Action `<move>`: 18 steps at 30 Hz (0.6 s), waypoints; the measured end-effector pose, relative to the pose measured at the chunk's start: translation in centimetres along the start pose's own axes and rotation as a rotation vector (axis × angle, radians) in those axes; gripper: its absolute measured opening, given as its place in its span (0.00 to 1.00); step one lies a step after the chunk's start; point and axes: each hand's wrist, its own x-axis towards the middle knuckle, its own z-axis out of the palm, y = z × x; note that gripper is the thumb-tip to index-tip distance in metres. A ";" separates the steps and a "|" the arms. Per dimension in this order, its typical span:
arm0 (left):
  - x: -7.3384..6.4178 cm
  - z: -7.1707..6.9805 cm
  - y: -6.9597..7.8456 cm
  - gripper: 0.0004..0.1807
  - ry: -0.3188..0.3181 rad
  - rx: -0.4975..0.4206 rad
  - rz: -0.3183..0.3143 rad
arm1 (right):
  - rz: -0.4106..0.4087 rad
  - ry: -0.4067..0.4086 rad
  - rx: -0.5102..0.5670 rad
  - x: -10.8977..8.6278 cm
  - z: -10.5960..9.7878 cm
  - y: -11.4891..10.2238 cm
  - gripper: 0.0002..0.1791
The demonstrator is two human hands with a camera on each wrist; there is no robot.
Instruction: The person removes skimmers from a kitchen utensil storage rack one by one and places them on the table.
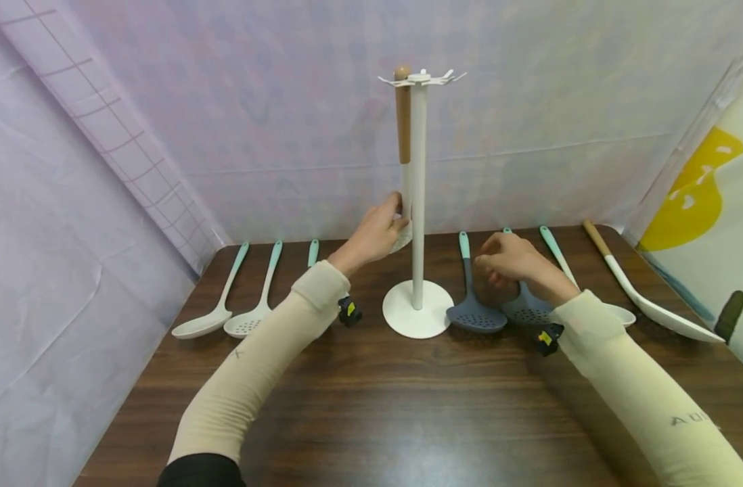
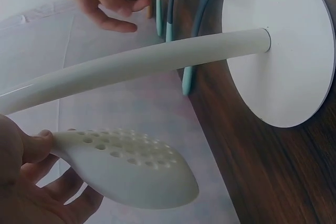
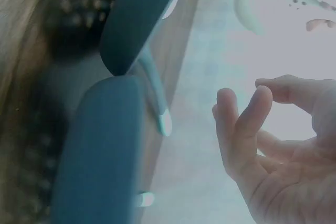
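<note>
My left hand (image 1: 376, 230) grips a white slotted spoon (image 2: 136, 174) with a wooden handle (image 1: 404, 125), low on its stem near the perforated bowl. The spoon stands upright, bowl down, just left of the white utensil stand (image 1: 418, 203). Its handle top is level with the stand's hooks (image 1: 447, 78); whether it hangs on one I cannot tell. My right hand (image 1: 513, 260) hovers above two grey skimmers, its fingers loosely bent with nothing between them. One grey skimmer (image 1: 478, 316) lies beside the stand's base; the other (image 1: 526, 310) is partly hidden under that hand.
On the left lie a white spoon (image 1: 204, 323), a white slotted spoon (image 1: 248, 320) and a mint handle (image 1: 313, 252), the rest hidden by my forearm. At right are a mint-handled white utensil (image 1: 618, 314) and a wooden-handled white one (image 1: 676, 318). A cloth backdrop (image 1: 286, 135) rises behind the table.
</note>
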 end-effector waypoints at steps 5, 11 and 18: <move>0.1 -0.2 0.2 0.13 0.003 0.020 0.004 | -0.031 -0.015 0.057 -0.7 -0.4 -0.9 0.26; 0.3 -0.5 0.4 0.12 0.000 0.039 -0.017 | -0.052 -0.007 0.047 -1.2 -0.5 -1.8 0.25; 0.2 -0.4 0.2 0.13 -0.004 -0.018 -0.037 | -0.070 -0.015 0.026 -1.4 -0.3 -2.0 0.24</move>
